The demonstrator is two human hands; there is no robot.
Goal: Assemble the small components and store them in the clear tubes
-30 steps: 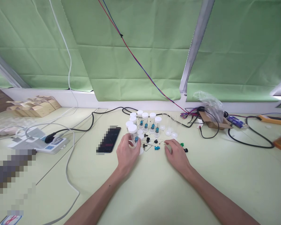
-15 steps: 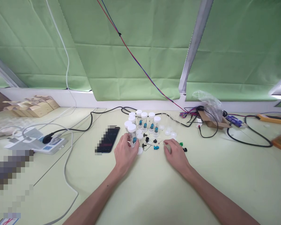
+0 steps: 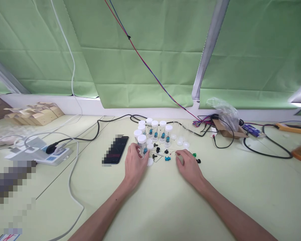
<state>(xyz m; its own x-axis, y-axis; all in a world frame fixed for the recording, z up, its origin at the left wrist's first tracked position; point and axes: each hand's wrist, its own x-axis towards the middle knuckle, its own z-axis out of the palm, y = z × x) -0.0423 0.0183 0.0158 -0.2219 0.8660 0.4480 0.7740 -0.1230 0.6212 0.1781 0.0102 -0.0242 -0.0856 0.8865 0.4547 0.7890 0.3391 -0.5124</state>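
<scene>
My left hand point(image 3: 135, 164) is closed around a clear tube point(image 3: 141, 148) with a white cap, which stands upright with a small teal piece point(image 3: 145, 150) inside. More white-capped clear tubes point(image 3: 154, 129) stand just behind it, several with teal pieces in them. My right hand point(image 3: 189, 165) rests on the table, fingers loosely bent and thumb apart, its fingertips beside a thin wire-like piece. Between the hands lie a loose teal part point(image 3: 167, 158), small black parts point(image 3: 158, 150), thin metal rods and white caps point(image 3: 149, 162). A green part point(image 3: 194, 155) and a black part point(image 3: 198, 161) lie by my right knuckles.
Uncapped clear tubes point(image 3: 185, 135) stand behind my right hand. A phone point(image 3: 116, 149) lies left of my left hand. A power strip point(image 3: 57, 156) with cables is farther left. At the back right are a cardboard box point(image 3: 227, 130) and a black cable point(image 3: 266, 154).
My left hand has shifted very slightly to the right, still around the capped tube. My right hand stays in the same place.
</scene>
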